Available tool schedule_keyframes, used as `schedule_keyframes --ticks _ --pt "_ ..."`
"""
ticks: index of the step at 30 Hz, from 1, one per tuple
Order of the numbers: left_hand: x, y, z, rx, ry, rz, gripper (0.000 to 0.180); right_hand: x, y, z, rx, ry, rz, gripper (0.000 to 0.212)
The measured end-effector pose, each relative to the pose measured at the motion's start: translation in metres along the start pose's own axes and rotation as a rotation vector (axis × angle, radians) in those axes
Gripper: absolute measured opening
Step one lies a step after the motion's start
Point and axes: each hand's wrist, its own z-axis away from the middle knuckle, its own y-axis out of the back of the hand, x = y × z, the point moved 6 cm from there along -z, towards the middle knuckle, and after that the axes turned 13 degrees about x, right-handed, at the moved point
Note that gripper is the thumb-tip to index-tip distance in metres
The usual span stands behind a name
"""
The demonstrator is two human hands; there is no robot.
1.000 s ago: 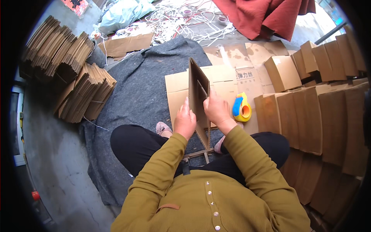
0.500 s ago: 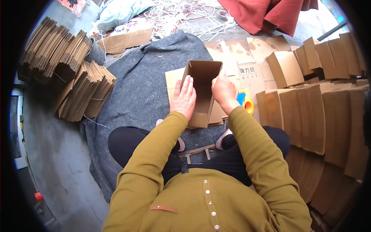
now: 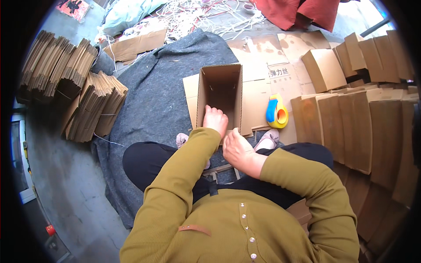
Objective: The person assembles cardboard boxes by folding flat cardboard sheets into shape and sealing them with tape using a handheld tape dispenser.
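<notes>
A brown cardboard box (image 3: pixel 219 94), opened into a rectangular tube, lies in front of my knees with its hollow facing me. My left hand (image 3: pixel 215 120) reaches into its near end and presses on the inner bottom flap. My right hand (image 3: pixel 237 149) grips the box's near right edge, fingers curled on the cardboard. A yellow and blue tape dispenser (image 3: pixel 276 111) lies on flat cardboard just right of the box.
Bundles of flattened boxes (image 3: pixel 74 83) are stacked at the left on a grey blanket (image 3: pixel 153 96). Rows of folded boxes (image 3: pixel 364 127) stand at the right. White strapping scraps (image 3: pixel 193 15) and a red cloth (image 3: pixel 302 11) lie beyond.
The flat cardboard held upright a second ago has been spread into an open box and laid down; my left hand has moved inside it, my right to its near edge.
</notes>
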Motion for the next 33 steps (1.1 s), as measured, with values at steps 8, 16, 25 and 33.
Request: schedule_keyframes --ticks 8,16,25,33 --pt "-0.039 0.098 -0.036 -0.334 -0.060 0.282 0.024 -0.002 -0.028 -0.011 -0.025 -0.035 0.024 0.037" --pt "-0.061 0.083 -0.066 0.529 0.223 0.298 0.066 -0.004 -0.023 -0.013 -0.020 -0.049 0.000 0.036" --pt "-0.045 0.042 -0.055 0.172 0.225 0.106 0.056 -0.001 -0.023 -0.017 -0.032 -0.039 0.043 0.035" --pt "-0.087 0.033 0.043 0.496 0.696 1.067 0.070 0.008 -0.019 -0.006 0.070 -0.098 -0.124 0.031"
